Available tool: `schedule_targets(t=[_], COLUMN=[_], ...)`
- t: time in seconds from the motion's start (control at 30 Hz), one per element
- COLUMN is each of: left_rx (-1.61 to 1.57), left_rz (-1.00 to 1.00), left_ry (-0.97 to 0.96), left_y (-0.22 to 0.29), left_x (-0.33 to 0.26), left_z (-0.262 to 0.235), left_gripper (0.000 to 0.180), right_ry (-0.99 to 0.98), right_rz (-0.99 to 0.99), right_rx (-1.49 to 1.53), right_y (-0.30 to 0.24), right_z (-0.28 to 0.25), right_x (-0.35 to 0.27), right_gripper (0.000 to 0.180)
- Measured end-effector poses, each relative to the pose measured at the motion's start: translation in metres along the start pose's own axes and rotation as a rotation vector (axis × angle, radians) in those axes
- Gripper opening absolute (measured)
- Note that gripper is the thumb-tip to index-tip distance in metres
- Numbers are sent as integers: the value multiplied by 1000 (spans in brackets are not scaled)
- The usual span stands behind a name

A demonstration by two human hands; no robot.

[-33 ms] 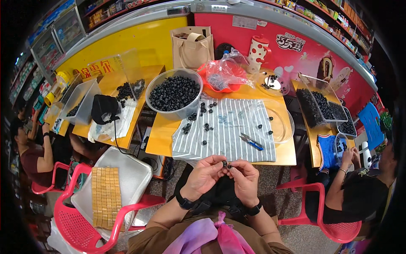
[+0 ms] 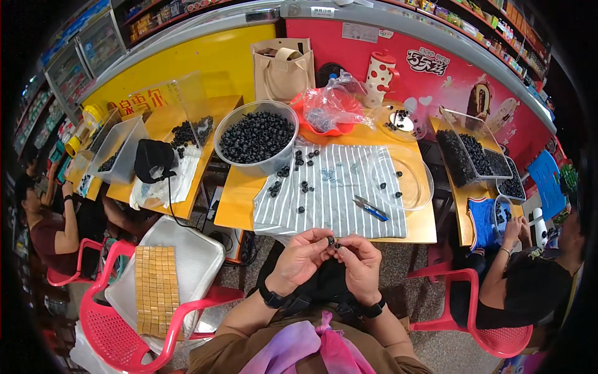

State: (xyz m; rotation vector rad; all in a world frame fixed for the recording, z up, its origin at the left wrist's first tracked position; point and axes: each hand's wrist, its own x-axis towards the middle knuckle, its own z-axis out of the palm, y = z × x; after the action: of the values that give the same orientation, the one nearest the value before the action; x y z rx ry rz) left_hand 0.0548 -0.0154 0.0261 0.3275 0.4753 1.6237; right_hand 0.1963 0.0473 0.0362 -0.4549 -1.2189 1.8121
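Note:
My left hand [image 2: 301, 257] and my right hand [image 2: 359, 262] meet just off the table's front edge. Their fingertips pinch a small round black part [image 2: 331, 240], mostly covered by the fingers, so its exact kind cannot be made out. A grey-and-white striped cloth [image 2: 339, 218] covers the table ahead of them. Blue-handled nippers [image 2: 372, 209] lie on its right side, apart from both hands. Several loose black parts [image 2: 301, 210] are scattered over the cloth, along with small clear bits [image 2: 331, 176].
Behind the cloth stand a clear tub [image 2: 265, 166] of black parts and a red bowl [image 2: 339, 129] with plastic bags. A clear round lid [image 2: 427, 193] lies at the right. Pink chairs [image 2: 115, 324] flank me, and a co-worker [image 2: 529, 280] sits at the right.

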Motion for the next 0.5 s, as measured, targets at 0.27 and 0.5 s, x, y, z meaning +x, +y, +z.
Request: schedule_targets(t=[0.27, 0.5], left_rx=[4, -39], left_rz=[0, -13], left_ry=[20, -10], left_y=[0, -4], left_x=[-3, -5], left_z=[-1, -1], left_gripper=[19, 18], right_ry=[13, 8], right_rz=[-349, -471], right_rx=[-495, -651], right_y=[-6, -7], right_z=[10, 11], right_x=[0, 1], right_gripper=[17, 17])
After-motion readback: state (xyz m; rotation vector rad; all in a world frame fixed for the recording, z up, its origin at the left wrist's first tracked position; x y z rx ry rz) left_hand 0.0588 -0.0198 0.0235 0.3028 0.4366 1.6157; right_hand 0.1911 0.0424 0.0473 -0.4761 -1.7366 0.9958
